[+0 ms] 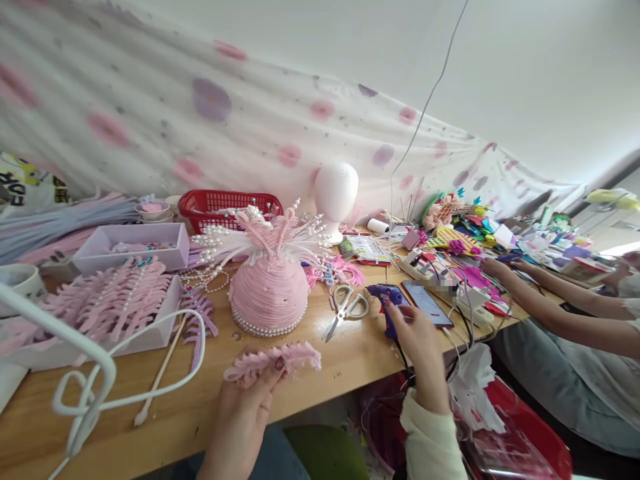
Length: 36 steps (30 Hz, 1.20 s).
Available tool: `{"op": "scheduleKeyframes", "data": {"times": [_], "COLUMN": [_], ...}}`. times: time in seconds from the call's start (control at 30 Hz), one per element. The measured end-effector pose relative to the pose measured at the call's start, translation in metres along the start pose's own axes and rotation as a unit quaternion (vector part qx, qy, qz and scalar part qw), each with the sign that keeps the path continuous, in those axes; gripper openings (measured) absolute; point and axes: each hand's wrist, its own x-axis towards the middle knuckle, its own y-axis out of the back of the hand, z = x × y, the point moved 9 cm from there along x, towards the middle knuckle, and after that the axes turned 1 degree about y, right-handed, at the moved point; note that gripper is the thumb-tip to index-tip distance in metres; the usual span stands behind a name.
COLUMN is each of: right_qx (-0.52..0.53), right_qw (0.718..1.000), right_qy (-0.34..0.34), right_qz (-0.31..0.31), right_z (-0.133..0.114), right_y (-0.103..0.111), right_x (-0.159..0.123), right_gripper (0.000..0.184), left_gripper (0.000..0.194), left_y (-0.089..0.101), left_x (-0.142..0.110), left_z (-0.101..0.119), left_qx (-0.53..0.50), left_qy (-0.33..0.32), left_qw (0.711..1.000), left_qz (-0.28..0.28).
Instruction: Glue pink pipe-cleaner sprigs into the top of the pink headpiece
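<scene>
My left hand [247, 407] pinches a pink feathery chenille piece [273, 359] just above the wooden table's [345, 373] front edge. My right hand [417, 343] is wrapped round the handle of a blue glue gun [385, 297], whose nozzle points left. A pink dome-shaped headpiece [269, 290] with pearl sprays and a bead rim stands behind the feathery piece. White-handled scissors [345, 310] lie open between the dome and the glue gun. A phone [427, 303] lies right of the gun.
A white box of pink feather pieces [107, 307] sits at left, a red basket [225, 203] and white foam head [336, 193] behind. White wire loops [100, 393] cross the near left. Another person's arms [560, 297] reach over the cluttered right end.
</scene>
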Motion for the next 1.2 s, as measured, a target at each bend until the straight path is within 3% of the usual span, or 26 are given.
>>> {"op": "scheduleKeyframes", "data": {"times": [0.07,0.1,0.17,0.23,0.3,0.37,0.43,0.57,0.67,0.73,0.8,0.87,0.93,1.0,1.03,1.1,1.2], "right_qx": [0.047,0.088,0.148,0.160,0.173,0.213,0.273,0.390,0.510,0.603,0.678,0.724,0.745,0.752,0.754,0.757,0.752], "right_qw": [0.994,0.988,0.961,0.915,0.869,0.833,0.809,0.795,0.788,0.757,0.714,0.677,0.653,0.643,0.639,0.629,0.620], "right_qy": [0.020,0.068,0.229,0.369,0.456,0.501,0.514,0.460,0.335,0.232,0.144,0.085,0.059,0.044,0.036,0.017,0.007], "right_qz": [0.094,0.107,0.052,-0.022,-0.076,-0.099,-0.085,-0.066,-0.084,-0.093,-0.098,-0.105,-0.122,-0.142,-0.151,-0.176,-0.224], "right_z": [-0.015,-0.033,-0.091,-0.147,-0.188,-0.211,-0.219,-0.205,-0.176,-0.155,-0.138,-0.130,-0.128,-0.129,-0.129,-0.131,-0.142], "right_y": [0.042,0.056,0.067,0.063,0.051,0.038,0.031,0.017,-0.003,-0.020,-0.036,-0.047,-0.053,-0.057,-0.058,-0.062,-0.068], "right_x": [-0.025,-0.038,-0.068,-0.098,-0.117,-0.120,-0.111,-0.074,-0.039,-0.020,-0.007,0.000,0.002,0.001,0.001,-0.001,-0.003], "right_gripper": [0.053,0.046,0.031,0.035,0.042,0.032,0.025,0.017,0.004,0.009,0.021,0.029,0.034,0.037,0.038,0.041,0.043], "left_gripper": [0.025,0.022,0.013,0.009,0.017,0.020,0.017,0.013,0.027,0.019,0.017,0.033,0.038,0.029,0.021,0.012,0.013], "left_y": [-0.008,-0.016,-0.040,-0.074,-0.109,-0.134,-0.149,-0.164,-0.178,-0.197,-0.225,-0.250,-0.262,-0.265,-0.264,-0.263,-0.266], "left_x": [0.004,0.003,-0.005,-0.019,-0.035,-0.043,-0.041,-0.023,-0.010,-0.003,0.005,0.020,0.044,0.067,0.077,0.088,0.092], "left_z": [0.024,0.039,0.065,0.080,0.085,0.087,0.090,0.103,0.129,0.143,0.135,0.101,0.064,0.033,0.022,0.010,0.015], "left_qx": [0.144,0.222,0.350,0.430,0.475,0.510,0.553,0.638,0.680,0.699,0.731,0.781,0.827,0.854,0.864,0.874,0.880], "left_qy": [-0.104,-0.170,-0.296,-0.399,-0.462,-0.482,-0.474,-0.430,-0.439,-0.474,-0.506,-0.499,-0.463,-0.408,-0.379,-0.340,-0.314], "left_qw": [0.984,0.960,0.888,0.803,0.720,0.660,0.622,0.569,0.530,0.488,0.394,0.248,0.107,0.010,-0.019,-0.042,-0.033], "left_qz": [-0.005,-0.008,-0.032,-0.106,-0.206,-0.270,-0.288,-0.290,-0.252,-0.220,-0.233,-0.281,-0.302,-0.322,-0.330,-0.344,-0.355]}}
